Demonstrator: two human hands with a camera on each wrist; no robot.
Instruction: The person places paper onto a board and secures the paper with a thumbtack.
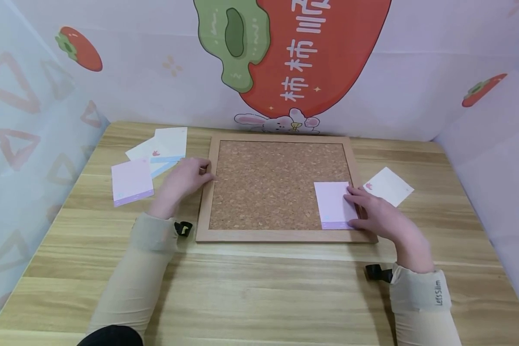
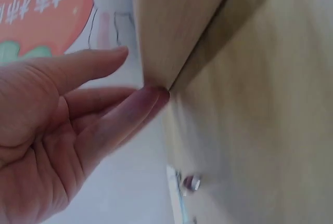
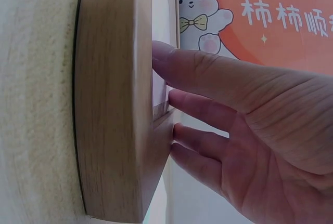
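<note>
A cork board [image 1: 264, 187] in a light wooden frame lies flat on the table. My left hand [image 1: 187, 177] is at its left side; in the left wrist view the extended fingers [image 2: 125, 112] touch the frame's edge while the thumb stands apart from it. On the cork's lower right corner rests a pale purple note [image 1: 332, 202] with a darker purple strip along its bottom. My right hand [image 1: 382, 214] touches that note's right edge with spread fingers and thumb. Seen from the right wrist, the thumb [image 3: 192, 70] lies at the paper's edge, and other fingers reach the wooden frame.
Left of the board lie a second purple note [image 1: 132, 180] and overlapping white notes [image 1: 171, 139], some blue-edged. Another white note [image 1: 391, 185] lies right of the board, partly behind my right hand. A small shiny object [image 2: 191, 182] shows near the left notes. A printed backdrop [image 1: 415, 96] stands behind the table.
</note>
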